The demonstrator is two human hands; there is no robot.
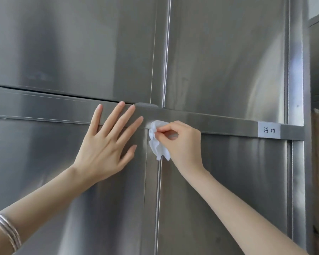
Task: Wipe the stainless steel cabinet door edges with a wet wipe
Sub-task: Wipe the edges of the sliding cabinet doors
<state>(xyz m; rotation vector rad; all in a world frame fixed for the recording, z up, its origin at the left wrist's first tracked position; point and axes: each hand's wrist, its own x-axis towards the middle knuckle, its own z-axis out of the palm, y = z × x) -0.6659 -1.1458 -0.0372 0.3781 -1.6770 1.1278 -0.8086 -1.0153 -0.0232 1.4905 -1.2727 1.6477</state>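
**Wipe pinched at the top of the lower door seam**

We hold the wipe pinched between thumb and forefinger of our right hand, the other fingers curled in behind it. The wipe is crumpled and hangs down from the pinch, pressed at centre frame against the spot where the horizontal rail meets the lower seam. Our left hand grasps nothing: it lies flat and spread on the lower left door, fingertips reaching up over the rail, just beside the wipe but not touching it.

The seam's long axis runs straight down from the pinch toward the bottom of the frame, and the wipe's loose tail already lies along it. We judge the next stroke to be a downward drag, with the right hand plainly the nearer one. A second seam rises above the rail. At right frame a label sits on the rail.
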